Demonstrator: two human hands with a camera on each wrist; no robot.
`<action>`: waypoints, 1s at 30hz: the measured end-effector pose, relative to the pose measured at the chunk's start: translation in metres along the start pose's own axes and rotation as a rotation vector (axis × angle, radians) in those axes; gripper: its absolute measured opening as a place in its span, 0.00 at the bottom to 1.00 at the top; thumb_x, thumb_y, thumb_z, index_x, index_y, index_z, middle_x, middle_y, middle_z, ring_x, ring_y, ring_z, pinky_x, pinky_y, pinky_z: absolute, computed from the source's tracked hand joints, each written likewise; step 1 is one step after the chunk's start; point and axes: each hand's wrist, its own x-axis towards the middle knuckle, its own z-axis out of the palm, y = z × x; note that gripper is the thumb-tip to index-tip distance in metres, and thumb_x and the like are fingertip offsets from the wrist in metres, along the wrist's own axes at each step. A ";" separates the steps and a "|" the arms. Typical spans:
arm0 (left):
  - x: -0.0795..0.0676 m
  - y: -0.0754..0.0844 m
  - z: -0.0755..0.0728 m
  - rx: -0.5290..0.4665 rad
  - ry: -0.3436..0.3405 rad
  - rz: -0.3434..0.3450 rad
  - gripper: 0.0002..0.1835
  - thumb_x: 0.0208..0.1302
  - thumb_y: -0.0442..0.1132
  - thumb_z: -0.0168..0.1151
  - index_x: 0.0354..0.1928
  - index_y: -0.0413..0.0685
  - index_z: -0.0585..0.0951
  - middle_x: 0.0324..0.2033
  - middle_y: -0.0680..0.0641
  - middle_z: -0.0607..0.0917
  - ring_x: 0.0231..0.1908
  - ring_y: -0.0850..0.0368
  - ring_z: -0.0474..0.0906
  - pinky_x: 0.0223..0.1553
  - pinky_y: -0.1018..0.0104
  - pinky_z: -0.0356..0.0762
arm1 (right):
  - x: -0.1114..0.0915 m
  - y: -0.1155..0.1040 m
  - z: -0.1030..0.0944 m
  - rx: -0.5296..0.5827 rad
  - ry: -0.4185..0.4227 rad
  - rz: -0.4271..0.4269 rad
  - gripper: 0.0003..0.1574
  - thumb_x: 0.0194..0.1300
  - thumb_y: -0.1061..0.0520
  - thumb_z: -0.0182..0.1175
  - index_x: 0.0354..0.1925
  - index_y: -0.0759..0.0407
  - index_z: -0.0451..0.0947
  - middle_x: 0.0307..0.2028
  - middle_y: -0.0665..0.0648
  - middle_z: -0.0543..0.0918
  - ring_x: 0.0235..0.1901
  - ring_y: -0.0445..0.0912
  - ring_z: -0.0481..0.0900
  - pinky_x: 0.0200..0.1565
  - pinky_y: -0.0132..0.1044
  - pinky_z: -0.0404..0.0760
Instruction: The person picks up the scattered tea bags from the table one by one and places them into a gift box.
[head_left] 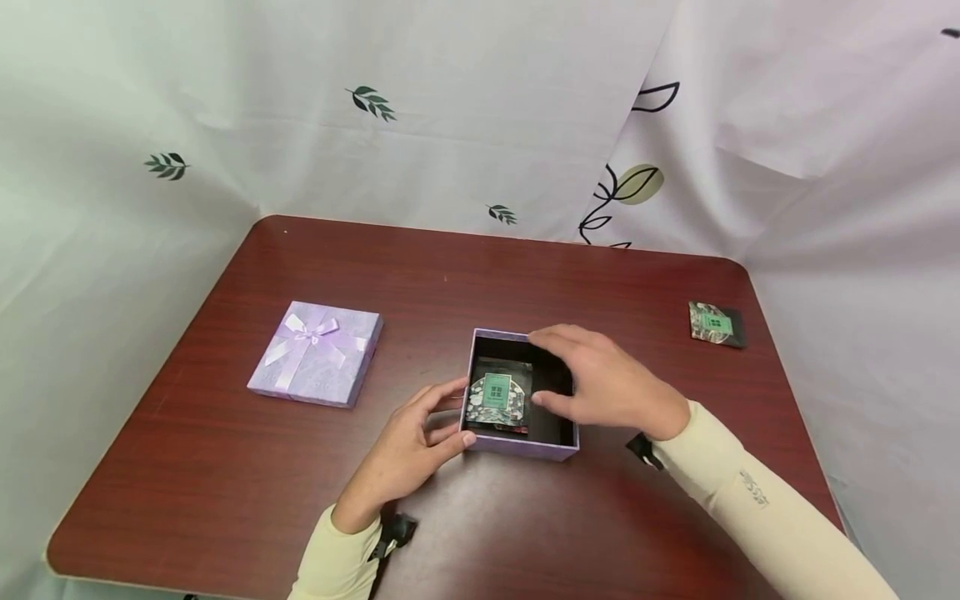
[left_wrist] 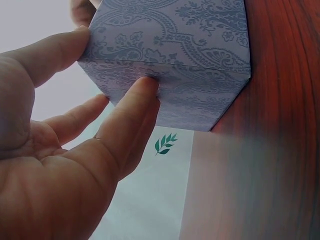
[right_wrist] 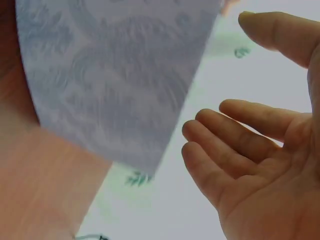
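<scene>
A lavender patterned gift box base [head_left: 525, 448] with a black inside stands uncovered at the middle of the table. In its left part lies a dark floral packet [head_left: 498, 392] with a green label, and another edge shows beneath it. My left hand [head_left: 408, 450] touches the box's near left corner, thumb tip at the front edge, straight fingers against the patterned wall [left_wrist: 200, 95]. Over the box's right part hovers my right hand [head_left: 600, 379], its fingers parted. In the right wrist view, the gently bent fingers [right_wrist: 235, 142] hold nothing beside the box wall [right_wrist: 115, 75].
To the left lies the lavender lid [head_left: 311, 354] with its ribbon bow. A similar packet [head_left: 716, 323] sits near the right edge of the reddish-brown table [head_left: 225, 467]. White cloth [head_left: 450, 150] with leaf prints hangs around the back and sides.
</scene>
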 end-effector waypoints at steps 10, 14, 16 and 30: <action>-0.001 0.004 -0.001 0.028 0.000 0.000 0.37 0.66 0.35 0.75 0.75 0.45 0.72 0.67 0.39 0.77 0.67 0.42 0.79 0.63 0.65 0.84 | -0.036 0.047 -0.034 -0.004 0.105 0.123 0.45 0.59 0.48 0.79 0.70 0.60 0.76 0.65 0.57 0.82 0.64 0.54 0.81 0.67 0.57 0.83; -0.002 0.004 0.000 0.031 -0.001 -0.002 0.37 0.66 0.34 0.75 0.76 0.45 0.71 0.67 0.39 0.77 0.67 0.42 0.79 0.63 0.65 0.85 | -0.048 0.074 -0.046 -0.020 0.102 0.176 0.45 0.60 0.51 0.79 0.70 0.61 0.75 0.66 0.60 0.81 0.66 0.58 0.79 0.67 0.62 0.79; -0.002 0.004 0.000 0.032 0.001 -0.008 0.38 0.66 0.34 0.75 0.76 0.45 0.71 0.67 0.39 0.78 0.67 0.43 0.79 0.63 0.65 0.85 | -0.054 0.089 -0.051 -0.033 0.101 0.191 0.45 0.58 0.53 0.80 0.70 0.62 0.75 0.67 0.62 0.80 0.66 0.58 0.78 0.66 0.61 0.79; -0.002 0.005 0.000 0.015 -0.009 -0.016 0.38 0.65 0.32 0.75 0.75 0.45 0.71 0.67 0.39 0.77 0.67 0.42 0.79 0.63 0.65 0.85 | -0.085 0.191 -0.060 0.016 0.033 0.344 0.47 0.59 0.54 0.80 0.70 0.69 0.72 0.67 0.74 0.75 0.66 0.70 0.72 0.63 0.69 0.75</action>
